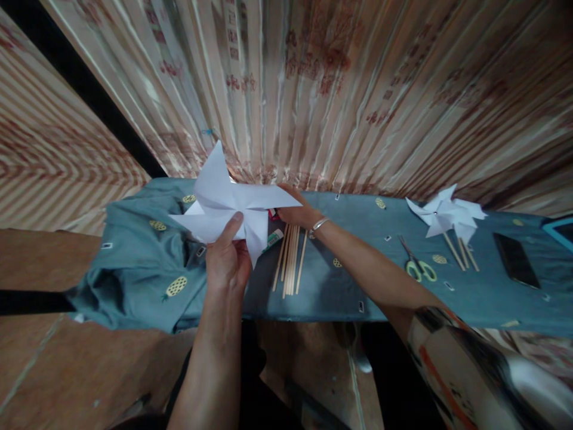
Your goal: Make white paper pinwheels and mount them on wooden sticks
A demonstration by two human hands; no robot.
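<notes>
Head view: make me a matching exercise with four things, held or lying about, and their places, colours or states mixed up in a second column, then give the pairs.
Things
1. Leftmost pinwheel
2. Scissors
3. Phone
4. Wooden sticks

Descriptions
A. Black, lying toward the right end of the cloth
B. Pale, lying loosely side by side
C. White, held in the left hand
D. Partly yellow-green

Pairs: 1-C; 2-D; 3-A; 4-B
</notes>
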